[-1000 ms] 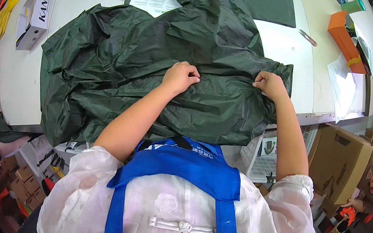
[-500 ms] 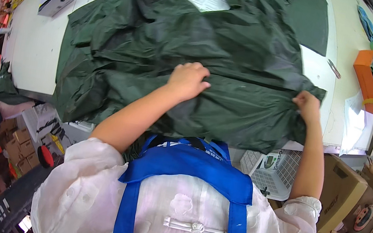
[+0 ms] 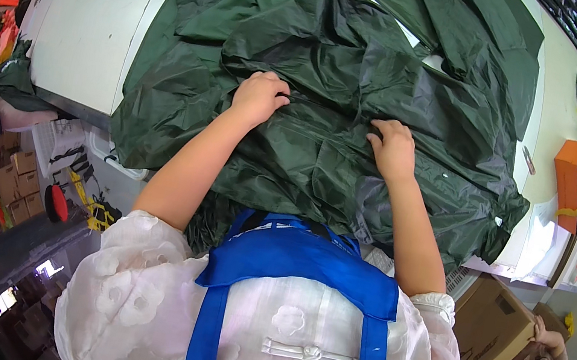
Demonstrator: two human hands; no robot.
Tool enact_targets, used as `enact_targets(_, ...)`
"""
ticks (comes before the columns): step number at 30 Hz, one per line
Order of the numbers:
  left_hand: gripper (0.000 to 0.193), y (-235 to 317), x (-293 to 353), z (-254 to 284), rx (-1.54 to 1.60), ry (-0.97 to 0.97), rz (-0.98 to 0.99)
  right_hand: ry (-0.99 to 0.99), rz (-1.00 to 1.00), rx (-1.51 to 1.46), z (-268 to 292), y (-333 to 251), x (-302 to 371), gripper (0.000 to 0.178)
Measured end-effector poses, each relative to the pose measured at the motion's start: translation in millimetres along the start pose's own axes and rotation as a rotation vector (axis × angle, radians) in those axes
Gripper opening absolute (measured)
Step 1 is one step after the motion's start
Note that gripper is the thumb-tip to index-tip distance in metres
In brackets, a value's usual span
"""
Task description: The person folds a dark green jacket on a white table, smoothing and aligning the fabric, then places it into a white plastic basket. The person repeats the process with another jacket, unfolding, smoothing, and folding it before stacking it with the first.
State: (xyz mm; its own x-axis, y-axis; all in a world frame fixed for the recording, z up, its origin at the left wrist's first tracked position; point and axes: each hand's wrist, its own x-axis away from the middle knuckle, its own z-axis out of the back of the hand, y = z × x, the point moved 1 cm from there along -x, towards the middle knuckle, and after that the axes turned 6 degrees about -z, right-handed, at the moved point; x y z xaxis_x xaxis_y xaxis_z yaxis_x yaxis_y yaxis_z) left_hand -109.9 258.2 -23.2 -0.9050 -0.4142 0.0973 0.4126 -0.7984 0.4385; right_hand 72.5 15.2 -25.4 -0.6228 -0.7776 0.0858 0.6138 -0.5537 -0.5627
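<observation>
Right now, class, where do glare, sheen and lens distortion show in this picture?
In the head view, the white table's edges bend near the rim and black fills the corners; also in the head view, sheen catches folds of the dark green fabric, and glare brightens the pale sheet below the orange box.

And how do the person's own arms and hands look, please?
The left hand and right hand are ungloved, with no watch or bracelet visible. Both forearms are bare. The white sleeves are short and puffy, with flower-shaped patches; the right cuff is gathered.
</observation>
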Motion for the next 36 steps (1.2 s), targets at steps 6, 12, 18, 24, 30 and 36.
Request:
enact_targets(6, 0.014, -5, -10, -6, 0.221, -0.081, 0.12, -0.11, -0.061, -0.087, -1, 11, -6, 0.014)
enact_targets(12, 0.016, -14, -19, -11, 0.273, -0.133, 0.128, -0.262, -0.132, -0.134, 8, 17, -18, 0.017)
enact_targets(18, 0.02, -10, -35, 4, 0.182, -0.33, 0.179, -0.455, -0.312, -0.099, 15, 10, -41, 0.021)
enact_targets(24, 0.026, -12, -7, 15, -0.19, -0.154, 0.016, -0.384, -0.212, -0.117, 14, 18, -36, 0.022)
enact_targets(30, 0.012, -56, 65, 81, -0.251, -0.102, 0.252, -0.379, -0.219, -0.007, 19, 15, -29, 0.02)
enact_targets(36, 0.029, -89, 123, 66, 0.484, 0.159, 0.43, -0.252, 0.099, 0.299, 33, -86, -25, 0.018)
